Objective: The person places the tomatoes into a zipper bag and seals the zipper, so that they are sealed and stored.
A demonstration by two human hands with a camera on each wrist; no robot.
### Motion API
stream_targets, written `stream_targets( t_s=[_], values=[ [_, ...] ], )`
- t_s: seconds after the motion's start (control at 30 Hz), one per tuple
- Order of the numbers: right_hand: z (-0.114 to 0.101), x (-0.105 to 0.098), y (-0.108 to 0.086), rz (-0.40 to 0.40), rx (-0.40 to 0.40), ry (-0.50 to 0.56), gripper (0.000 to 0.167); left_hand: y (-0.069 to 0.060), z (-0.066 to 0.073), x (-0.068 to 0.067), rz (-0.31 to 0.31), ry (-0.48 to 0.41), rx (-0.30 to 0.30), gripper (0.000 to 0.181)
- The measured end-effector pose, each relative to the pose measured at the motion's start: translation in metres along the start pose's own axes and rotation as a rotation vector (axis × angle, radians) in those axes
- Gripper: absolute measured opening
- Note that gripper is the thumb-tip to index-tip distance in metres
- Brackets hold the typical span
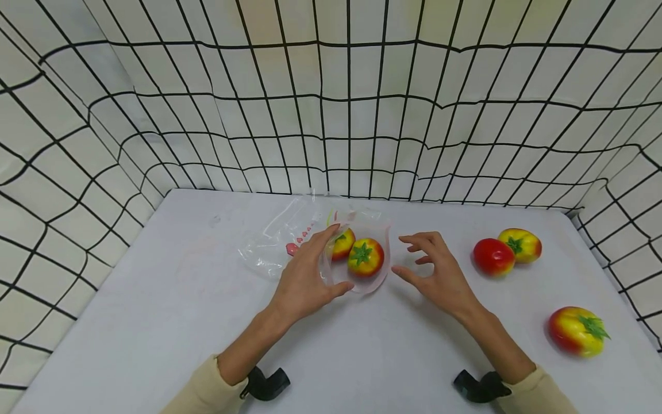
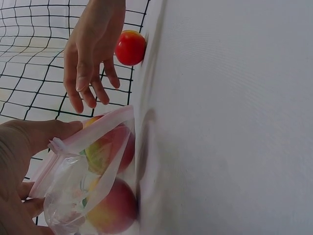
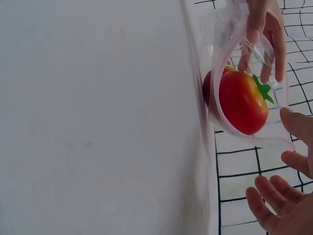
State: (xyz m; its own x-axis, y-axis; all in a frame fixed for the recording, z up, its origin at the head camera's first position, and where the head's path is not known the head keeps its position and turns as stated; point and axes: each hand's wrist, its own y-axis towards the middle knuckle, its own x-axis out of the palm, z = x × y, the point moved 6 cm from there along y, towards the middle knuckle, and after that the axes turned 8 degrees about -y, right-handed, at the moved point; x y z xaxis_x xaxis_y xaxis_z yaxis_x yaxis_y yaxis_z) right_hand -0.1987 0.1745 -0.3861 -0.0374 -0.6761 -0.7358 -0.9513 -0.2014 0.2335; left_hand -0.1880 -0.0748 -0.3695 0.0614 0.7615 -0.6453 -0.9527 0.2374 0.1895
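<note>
The left hand (image 1: 305, 273), fingers grasping a clear bag (image 1: 266, 244) of 2 fruits (image 1: 365, 259) on the bench (image 1: 150, 322), faces the right hand (image 1: 437, 276), its fingers released.

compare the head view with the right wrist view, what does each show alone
Only the head view: the loose red fruit, the yellow-and-red fruit behind it, the loose fruit nearer the person, and both sleeves.
Only the right wrist view: a low, sideways look at the red flank of the front bagged fruit.
Both: left hand at the clear bag, right hand beside it, both bagged fruits, black netting.
</note>
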Motion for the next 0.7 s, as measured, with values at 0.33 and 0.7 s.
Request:
stream_targets(
  t_s=[0.33, 0.7],
  values=[
    [0.011, -0.011, -0.004, 0.014, 0.048, 0.001, 0.05, -0.001, -0.001, -0.001, -0.011, -0.002, -0.022, 0.102],
    [0.027, -0.035, -0.009, 0.071, 0.084, -0.028, 0.045, -0.001, -0.002, -0.001, -0.013, 0.008, -0.019, 0.103]
  ],
)
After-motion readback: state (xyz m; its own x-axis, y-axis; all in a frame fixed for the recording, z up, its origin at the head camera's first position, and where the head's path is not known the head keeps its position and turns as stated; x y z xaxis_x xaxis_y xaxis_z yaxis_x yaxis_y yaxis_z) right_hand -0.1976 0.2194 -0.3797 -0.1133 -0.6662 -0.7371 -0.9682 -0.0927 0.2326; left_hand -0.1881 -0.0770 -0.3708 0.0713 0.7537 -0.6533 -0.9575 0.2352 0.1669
